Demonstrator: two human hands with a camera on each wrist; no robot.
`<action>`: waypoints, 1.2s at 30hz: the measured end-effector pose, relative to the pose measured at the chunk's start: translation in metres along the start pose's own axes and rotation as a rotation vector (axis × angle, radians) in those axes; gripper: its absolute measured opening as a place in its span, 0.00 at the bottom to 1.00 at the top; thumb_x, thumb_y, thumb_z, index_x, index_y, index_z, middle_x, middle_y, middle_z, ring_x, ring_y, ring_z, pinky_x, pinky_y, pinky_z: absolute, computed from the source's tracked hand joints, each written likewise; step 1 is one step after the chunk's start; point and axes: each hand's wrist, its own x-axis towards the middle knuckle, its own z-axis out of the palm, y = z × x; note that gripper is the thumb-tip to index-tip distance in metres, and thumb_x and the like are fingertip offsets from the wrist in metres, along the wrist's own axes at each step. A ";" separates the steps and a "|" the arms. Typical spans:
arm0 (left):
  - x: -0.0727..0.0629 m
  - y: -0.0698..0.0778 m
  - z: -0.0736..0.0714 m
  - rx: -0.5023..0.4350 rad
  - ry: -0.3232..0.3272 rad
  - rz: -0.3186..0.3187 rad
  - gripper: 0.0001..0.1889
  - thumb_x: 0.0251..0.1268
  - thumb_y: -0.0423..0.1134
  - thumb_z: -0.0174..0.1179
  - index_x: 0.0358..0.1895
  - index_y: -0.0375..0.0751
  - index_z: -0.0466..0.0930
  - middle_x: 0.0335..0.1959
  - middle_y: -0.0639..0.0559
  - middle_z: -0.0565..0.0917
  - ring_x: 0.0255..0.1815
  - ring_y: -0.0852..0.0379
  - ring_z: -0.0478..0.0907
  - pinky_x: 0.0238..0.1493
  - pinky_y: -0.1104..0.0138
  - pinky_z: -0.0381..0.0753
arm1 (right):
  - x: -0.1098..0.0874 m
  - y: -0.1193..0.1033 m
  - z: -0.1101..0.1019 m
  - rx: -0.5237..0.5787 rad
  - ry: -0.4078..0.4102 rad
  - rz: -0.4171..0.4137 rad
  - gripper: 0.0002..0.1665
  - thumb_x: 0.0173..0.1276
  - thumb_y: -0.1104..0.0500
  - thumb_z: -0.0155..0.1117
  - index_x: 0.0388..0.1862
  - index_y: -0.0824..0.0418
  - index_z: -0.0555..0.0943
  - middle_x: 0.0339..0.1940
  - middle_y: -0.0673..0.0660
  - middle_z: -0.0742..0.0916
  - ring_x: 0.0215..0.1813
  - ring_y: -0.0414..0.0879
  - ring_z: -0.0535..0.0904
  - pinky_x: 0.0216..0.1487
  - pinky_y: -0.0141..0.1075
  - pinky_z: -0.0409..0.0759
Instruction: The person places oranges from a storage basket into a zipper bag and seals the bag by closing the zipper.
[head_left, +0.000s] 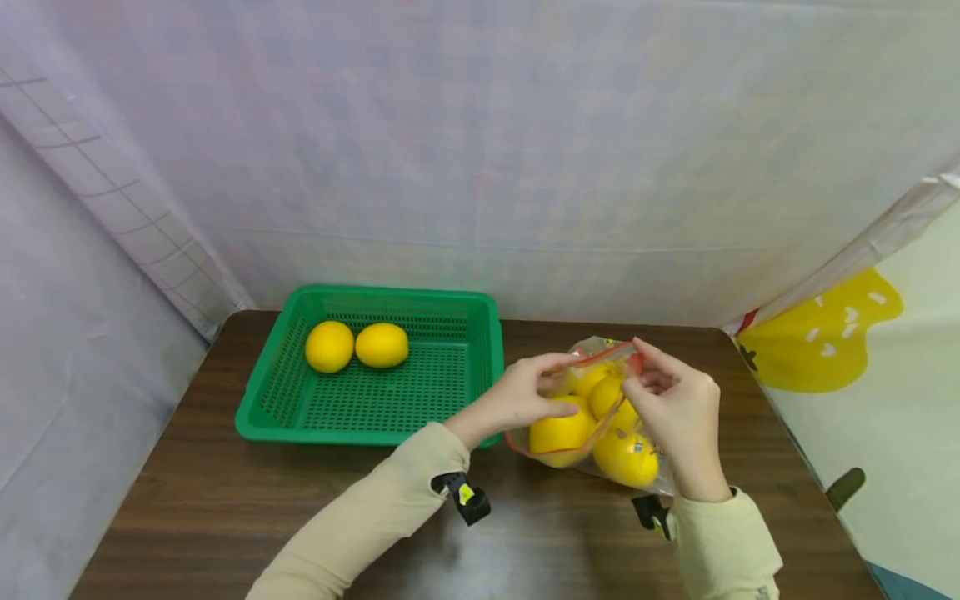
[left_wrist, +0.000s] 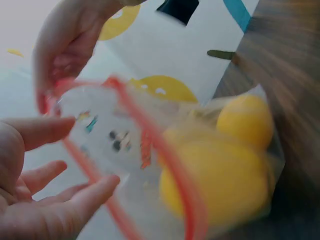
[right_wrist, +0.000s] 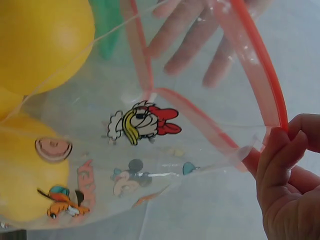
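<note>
A clear zip bag (right_wrist: pixel 145 122) with red edges and cartoon prints holds several yellow round fruits (head_left: pixel 626 458). My right hand (head_left: pixel 678 408) pinches one corner of the bag's mouth between thumb and fingers, which the right wrist view shows closely. At the other side of the mouth is my left hand (head_left: pixel 525 392), its fingers spread and relaxed with nothing in them. In the left wrist view the left fingers (left_wrist: pixel 95 192) stand beside the red rim (left_wrist: pixel 192 205), and the mouth gapes wide. The bag rests on the table, fruits bulging at its bottom.
Left of the bag stands a green plastic basket (head_left: pixel 390 400) with two yellow fruits (head_left: pixel 330 347) in its far left part. Both are on a brown wooden table (head_left: pixel 187 500). Pale cloth (head_left: pixel 480 167) hangs behind the table and along its sides.
</note>
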 end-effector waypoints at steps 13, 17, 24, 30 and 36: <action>-0.006 -0.023 -0.096 0.243 0.203 -0.222 0.33 0.55 0.45 0.63 0.65 0.46 0.63 0.67 0.44 0.61 0.65 0.43 0.59 0.59 0.52 0.66 | 0.000 0.004 -0.006 0.013 -0.044 0.048 0.21 0.51 0.72 0.62 0.47 0.68 0.81 0.28 0.62 0.86 0.18 0.33 0.73 0.18 0.22 0.70; -0.007 -0.039 -0.119 0.239 0.263 -0.311 0.35 0.55 0.46 0.63 0.67 0.45 0.60 0.69 0.43 0.56 0.69 0.44 0.53 0.61 0.51 0.62 | 0.000 0.004 -0.007 0.015 -0.061 0.054 0.21 0.52 0.71 0.62 0.48 0.67 0.80 0.29 0.62 0.86 0.19 0.34 0.74 0.18 0.22 0.71; -0.006 -0.069 -0.145 0.207 0.374 -0.441 0.39 0.55 0.45 0.63 0.69 0.42 0.55 0.71 0.40 0.51 0.69 0.42 0.51 0.61 0.51 0.62 | -0.004 0.003 -0.010 -0.005 -0.081 0.070 0.22 0.53 0.70 0.61 0.50 0.65 0.80 0.27 0.61 0.86 0.19 0.35 0.74 0.17 0.24 0.70; -0.009 -0.087 -0.152 0.261 0.422 -0.537 0.40 0.55 0.47 0.62 0.69 0.41 0.53 0.69 0.35 0.49 0.69 0.34 0.44 0.63 0.45 0.53 | -0.008 0.003 -0.012 -0.021 -0.091 0.070 0.22 0.54 0.69 0.62 0.50 0.64 0.80 0.24 0.60 0.85 0.18 0.37 0.73 0.15 0.25 0.68; -0.010 -0.100 -0.155 0.341 0.409 -0.568 0.42 0.54 0.48 0.63 0.70 0.40 0.53 0.67 0.32 0.50 0.65 0.31 0.47 0.63 0.43 0.49 | -0.009 0.004 -0.012 -0.005 -0.085 0.059 0.22 0.54 0.70 0.62 0.50 0.64 0.80 0.25 0.60 0.85 0.18 0.36 0.73 0.14 0.25 0.68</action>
